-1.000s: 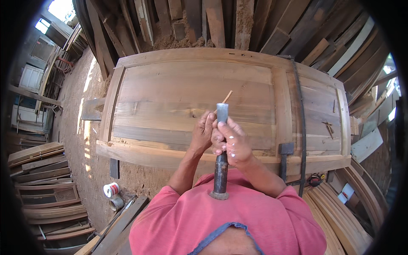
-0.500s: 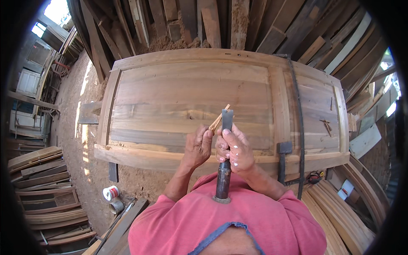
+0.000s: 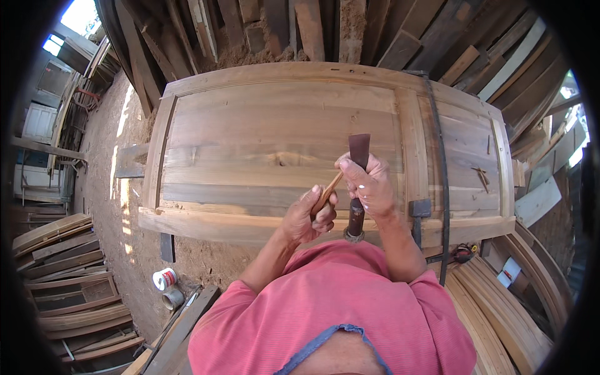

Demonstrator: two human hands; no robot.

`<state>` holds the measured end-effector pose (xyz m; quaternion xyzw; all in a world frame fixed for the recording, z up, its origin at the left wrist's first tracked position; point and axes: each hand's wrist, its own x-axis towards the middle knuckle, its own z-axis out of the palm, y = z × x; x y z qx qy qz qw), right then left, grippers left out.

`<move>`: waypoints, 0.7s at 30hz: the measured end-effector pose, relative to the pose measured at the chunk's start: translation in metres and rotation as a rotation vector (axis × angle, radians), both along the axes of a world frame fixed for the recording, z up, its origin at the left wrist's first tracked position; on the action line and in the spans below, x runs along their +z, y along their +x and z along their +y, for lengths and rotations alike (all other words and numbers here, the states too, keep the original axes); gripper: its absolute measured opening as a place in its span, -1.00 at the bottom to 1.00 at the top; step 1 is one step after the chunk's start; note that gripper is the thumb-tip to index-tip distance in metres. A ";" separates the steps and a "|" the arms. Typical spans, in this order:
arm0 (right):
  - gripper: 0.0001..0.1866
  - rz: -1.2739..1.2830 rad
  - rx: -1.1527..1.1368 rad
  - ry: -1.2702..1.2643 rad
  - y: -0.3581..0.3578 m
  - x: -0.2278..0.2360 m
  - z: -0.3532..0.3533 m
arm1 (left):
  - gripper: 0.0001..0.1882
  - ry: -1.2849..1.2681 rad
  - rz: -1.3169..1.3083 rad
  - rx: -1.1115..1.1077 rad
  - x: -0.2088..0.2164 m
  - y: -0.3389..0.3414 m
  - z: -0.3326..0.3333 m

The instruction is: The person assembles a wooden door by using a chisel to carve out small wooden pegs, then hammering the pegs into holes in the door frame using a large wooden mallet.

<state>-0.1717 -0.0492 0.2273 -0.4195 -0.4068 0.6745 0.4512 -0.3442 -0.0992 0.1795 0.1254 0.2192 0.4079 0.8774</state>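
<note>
My left hand (image 3: 310, 214) is closed on a thin sliver of wood (image 3: 327, 197), slanting up to the right. My right hand (image 3: 369, 184) wraps round a chisel (image 3: 359, 149) with a wide flat blade pointing away from me and a dark round handle (image 3: 355, 219) toward my chest. The right fingertips also meet the sliver's upper end. Both hands are over the near part of a panelled wooden door (image 3: 250, 134) lying flat.
A long dark bar clamp (image 3: 440, 150) crosses the door on the right, beside a hammer (image 3: 420, 209). Wood slivers (image 3: 481, 177) lie on the right panel. Planks (image 3: 306, 31) stand along the far side. On the ground at left is a white tub (image 3: 164, 279).
My right hand has moved up and right with the chisel, its blade turned to another face. My left hand has lowered slightly, and the sliver now tilts toward the right fingertips.
</note>
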 end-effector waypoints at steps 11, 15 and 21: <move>-0.75 0.334 -0.207 -0.041 -0.010 0.008 -0.005 | -0.67 0.317 0.409 0.188 -0.014 -0.002 0.035; -0.82 0.547 -0.013 -0.286 -0.034 0.003 -0.020 | -0.70 0.337 0.417 0.289 -0.002 0.003 0.053; -0.80 0.456 0.032 -0.223 -0.048 0.015 -0.039 | -0.68 0.716 0.834 0.372 0.005 -0.009 0.048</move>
